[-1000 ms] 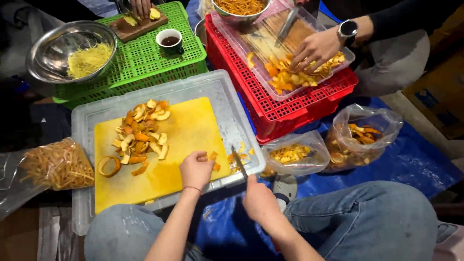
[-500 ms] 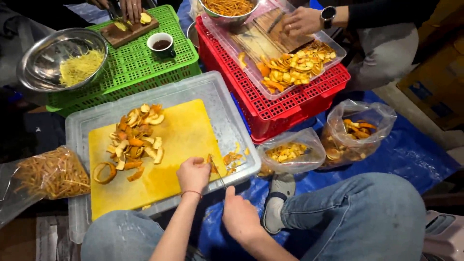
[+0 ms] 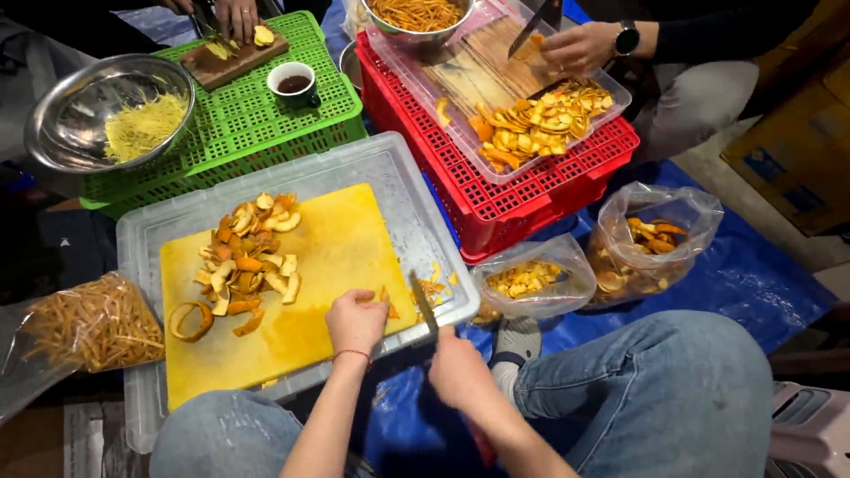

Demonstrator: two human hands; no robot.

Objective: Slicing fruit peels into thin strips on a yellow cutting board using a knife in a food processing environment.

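My left hand (image 3: 356,320) rests fingers-down on the right part of a yellow cutting board (image 3: 328,257), pressing a small piece of orange peel (image 3: 387,304). My right hand (image 3: 458,370) grips a knife (image 3: 422,302) whose blade points away from me along the board's right edge. A heap of orange peel pieces (image 3: 250,257) lies on the board's left half. The board sits in a clear plastic tray (image 3: 398,173). Small cut bits (image 3: 436,286) lie in the tray beside the knife.
A red crate (image 3: 496,208) holds a tray of peel where another person's hand (image 3: 575,46) works with a knife. A green crate (image 3: 257,115) carries a steel bowl (image 3: 62,124), cup (image 3: 294,83) and wooden board. Clear bags of peel (image 3: 655,243), (image 3: 527,281), (image 3: 84,327) lie on a blue tarp (image 3: 753,274).
My view has tilted down and closer. My right hand with the knife has shifted along the board's right edge near my left hand. The other person's hand lifted a knife over the far tray.
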